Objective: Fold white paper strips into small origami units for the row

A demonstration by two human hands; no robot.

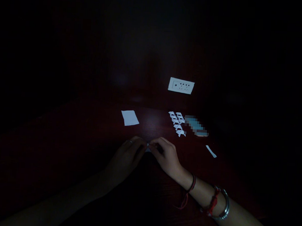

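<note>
The scene is very dark. My left hand (pixel 128 156) and my right hand (pixel 165 154) meet at the middle of a dark red table (pixel 87 150), fingers curled together over a small white paper piece (pixel 147 148) that barely shows between them. Both hands pinch it. My right wrist wears red cords and a metal bangle. A white square paper sheet (pixel 130 118) lies beyond my left hand. Several small folded white paper shapes (pixel 177 123) lie in a row beyond my right hand.
A phone (pixel 196 126) lies just right of the folded shapes. A narrow white paper strip (pixel 211 151) lies on the table to the right. A white wall socket (pixel 181 85) sits on the dark wall behind the table.
</note>
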